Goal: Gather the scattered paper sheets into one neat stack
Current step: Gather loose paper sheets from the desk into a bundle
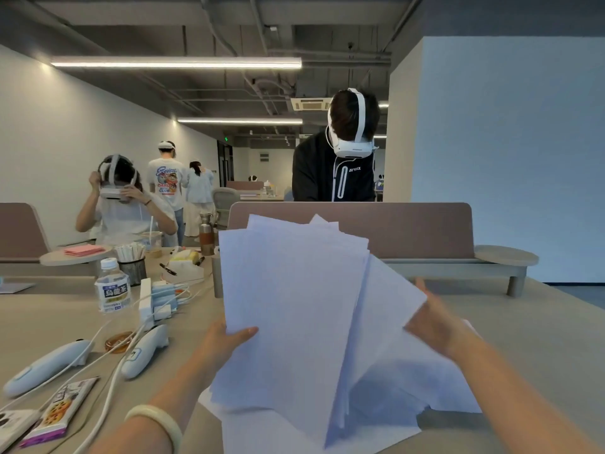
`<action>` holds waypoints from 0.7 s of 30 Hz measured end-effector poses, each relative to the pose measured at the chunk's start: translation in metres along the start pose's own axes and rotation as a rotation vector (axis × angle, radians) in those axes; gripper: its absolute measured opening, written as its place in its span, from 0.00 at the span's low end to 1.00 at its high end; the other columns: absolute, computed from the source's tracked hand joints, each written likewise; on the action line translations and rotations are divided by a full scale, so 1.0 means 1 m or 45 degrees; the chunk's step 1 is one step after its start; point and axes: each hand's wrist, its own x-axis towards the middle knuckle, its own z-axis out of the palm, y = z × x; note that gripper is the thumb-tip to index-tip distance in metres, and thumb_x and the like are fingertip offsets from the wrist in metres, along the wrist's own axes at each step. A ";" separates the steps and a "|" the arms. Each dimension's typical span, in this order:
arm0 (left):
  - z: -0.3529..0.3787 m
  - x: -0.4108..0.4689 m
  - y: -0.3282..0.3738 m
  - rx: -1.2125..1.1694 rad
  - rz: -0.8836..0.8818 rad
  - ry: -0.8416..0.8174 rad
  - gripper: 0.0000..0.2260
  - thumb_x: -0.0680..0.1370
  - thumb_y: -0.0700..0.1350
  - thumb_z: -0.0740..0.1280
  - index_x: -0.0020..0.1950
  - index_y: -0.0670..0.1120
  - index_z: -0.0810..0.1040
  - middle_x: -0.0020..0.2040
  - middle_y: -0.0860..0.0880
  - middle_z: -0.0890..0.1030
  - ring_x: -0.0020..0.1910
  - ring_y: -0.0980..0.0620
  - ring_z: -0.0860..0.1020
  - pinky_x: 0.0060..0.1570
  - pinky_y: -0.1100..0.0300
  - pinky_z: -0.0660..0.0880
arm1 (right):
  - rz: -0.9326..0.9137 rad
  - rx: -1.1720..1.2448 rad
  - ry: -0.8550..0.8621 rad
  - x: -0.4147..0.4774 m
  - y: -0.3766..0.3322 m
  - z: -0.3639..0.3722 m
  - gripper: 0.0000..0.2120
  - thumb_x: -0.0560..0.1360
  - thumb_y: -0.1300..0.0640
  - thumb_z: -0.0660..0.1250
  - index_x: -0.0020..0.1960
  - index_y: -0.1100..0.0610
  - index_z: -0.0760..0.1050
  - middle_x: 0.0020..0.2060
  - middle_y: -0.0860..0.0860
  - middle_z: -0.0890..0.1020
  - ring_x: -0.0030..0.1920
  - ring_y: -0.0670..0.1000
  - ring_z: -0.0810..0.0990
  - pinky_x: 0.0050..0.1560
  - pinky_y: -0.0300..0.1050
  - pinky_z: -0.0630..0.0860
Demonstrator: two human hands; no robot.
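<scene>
Fanned sheets are pinched by the left hand. The grip of the right hand cannot be told. So splayed, some may be dropped.

Both forearms come up from the bottom edge, bare, angled inward. Left hand is raised mid-frame, thumb laid over the front of the paper sheets, other fingers hidden behind: a pinch grip near the left edge. Right hand is at about the same height, blurred, palm turned inward, fingers straight and pointing up against the sheets' right side.
</scene>
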 end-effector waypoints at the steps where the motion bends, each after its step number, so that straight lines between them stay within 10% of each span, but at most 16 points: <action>1: -0.002 -0.001 -0.002 -0.036 -0.008 0.035 0.10 0.73 0.41 0.71 0.54 0.44 0.79 0.45 0.49 0.84 0.42 0.50 0.83 0.37 0.61 0.77 | 0.096 0.048 -0.054 0.000 0.026 -0.004 0.29 0.79 0.39 0.45 0.72 0.55 0.64 0.66 0.54 0.74 0.54 0.49 0.77 0.63 0.44 0.70; 5: -0.001 -0.002 -0.009 -0.182 -0.006 0.096 0.11 0.73 0.40 0.71 0.55 0.45 0.78 0.47 0.49 0.83 0.45 0.49 0.82 0.42 0.57 0.76 | 0.218 0.119 -0.324 -0.006 0.070 0.018 0.37 0.69 0.28 0.47 0.70 0.47 0.62 0.64 0.45 0.75 0.68 0.50 0.69 0.75 0.54 0.51; 12: 0.009 -0.006 -0.005 -0.218 0.065 0.104 0.13 0.73 0.41 0.72 0.57 0.45 0.79 0.51 0.47 0.84 0.49 0.46 0.83 0.46 0.55 0.78 | -0.017 -0.085 0.031 0.013 0.042 0.064 0.17 0.73 0.52 0.70 0.59 0.55 0.73 0.43 0.49 0.77 0.47 0.47 0.77 0.59 0.46 0.74; 17: 0.010 -0.015 0.000 -0.113 0.053 0.052 0.12 0.70 0.41 0.75 0.51 0.46 0.80 0.42 0.52 0.85 0.39 0.55 0.84 0.34 0.64 0.78 | -0.175 -0.037 0.040 0.015 0.037 0.071 0.19 0.69 0.60 0.74 0.58 0.56 0.77 0.52 0.49 0.83 0.45 0.41 0.83 0.38 0.30 0.77; 21: 0.009 -0.019 0.004 -0.041 0.097 -0.026 0.15 0.68 0.42 0.76 0.51 0.54 0.79 0.44 0.58 0.84 0.44 0.61 0.82 0.37 0.67 0.76 | -0.227 -0.029 -0.060 0.013 0.028 0.085 0.28 0.63 0.54 0.77 0.61 0.51 0.74 0.55 0.47 0.83 0.53 0.45 0.83 0.45 0.36 0.79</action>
